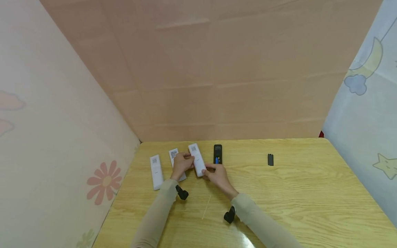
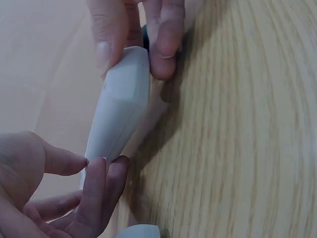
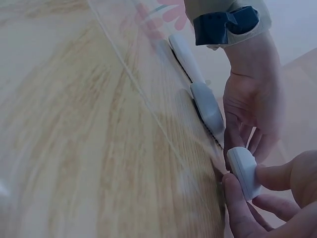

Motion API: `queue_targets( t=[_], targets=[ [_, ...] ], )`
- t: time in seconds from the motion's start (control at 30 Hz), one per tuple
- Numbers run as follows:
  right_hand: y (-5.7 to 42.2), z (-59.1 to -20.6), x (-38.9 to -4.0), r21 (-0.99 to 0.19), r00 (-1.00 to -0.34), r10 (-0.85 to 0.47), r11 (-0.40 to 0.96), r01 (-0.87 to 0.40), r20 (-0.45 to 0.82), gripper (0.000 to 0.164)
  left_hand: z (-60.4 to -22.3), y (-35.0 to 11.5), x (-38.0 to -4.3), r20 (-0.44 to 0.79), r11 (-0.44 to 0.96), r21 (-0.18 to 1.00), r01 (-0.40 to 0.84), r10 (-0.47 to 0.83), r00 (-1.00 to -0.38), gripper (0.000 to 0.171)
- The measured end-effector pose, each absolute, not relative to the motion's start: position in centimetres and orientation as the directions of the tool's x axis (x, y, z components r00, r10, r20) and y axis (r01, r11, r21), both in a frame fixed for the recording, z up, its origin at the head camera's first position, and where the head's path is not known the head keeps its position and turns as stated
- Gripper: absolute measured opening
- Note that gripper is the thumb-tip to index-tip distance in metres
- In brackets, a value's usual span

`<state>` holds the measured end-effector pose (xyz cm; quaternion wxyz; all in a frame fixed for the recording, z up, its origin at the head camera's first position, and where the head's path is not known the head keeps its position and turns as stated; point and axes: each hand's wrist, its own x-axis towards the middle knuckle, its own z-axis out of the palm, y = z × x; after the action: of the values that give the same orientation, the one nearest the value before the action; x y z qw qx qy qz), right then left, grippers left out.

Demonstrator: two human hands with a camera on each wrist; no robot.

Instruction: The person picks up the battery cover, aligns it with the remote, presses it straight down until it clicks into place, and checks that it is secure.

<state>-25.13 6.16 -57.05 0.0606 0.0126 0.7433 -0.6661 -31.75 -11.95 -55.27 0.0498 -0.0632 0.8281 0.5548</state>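
Note:
A white remote control lies back side up between both hands, tilted, with a label near its far end. My left hand pinches its left edge with thumb and fingers. My right hand grips the near end, its thumb on the corner. In the left wrist view the held remote appears raised off the wood, fingers at both ends. Under my left forearm and hand, a second white remote is partly hidden. Just beyond my right hand lies a black remote, its battery compartment uncovered and a blue battery showing.
Another white remote lies at the left of the wooden table. A small black battery cover sits apart on the right. A brown backdrop rises behind the table, with patterned sheets on both sides.

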Motion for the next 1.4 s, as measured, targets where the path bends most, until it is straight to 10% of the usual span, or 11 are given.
queue_targets(
  t=[1.4],
  targets=[
    [4.9, -57.2, -25.2, -0.887, -0.997, -0.036, 0.455, -0.082, 0.074, 0.027, -55.4, -11.9, -31.7, -0.138, 0.565, 0.812, -0.147, -0.058, -0.989, 0.033]
  ],
)
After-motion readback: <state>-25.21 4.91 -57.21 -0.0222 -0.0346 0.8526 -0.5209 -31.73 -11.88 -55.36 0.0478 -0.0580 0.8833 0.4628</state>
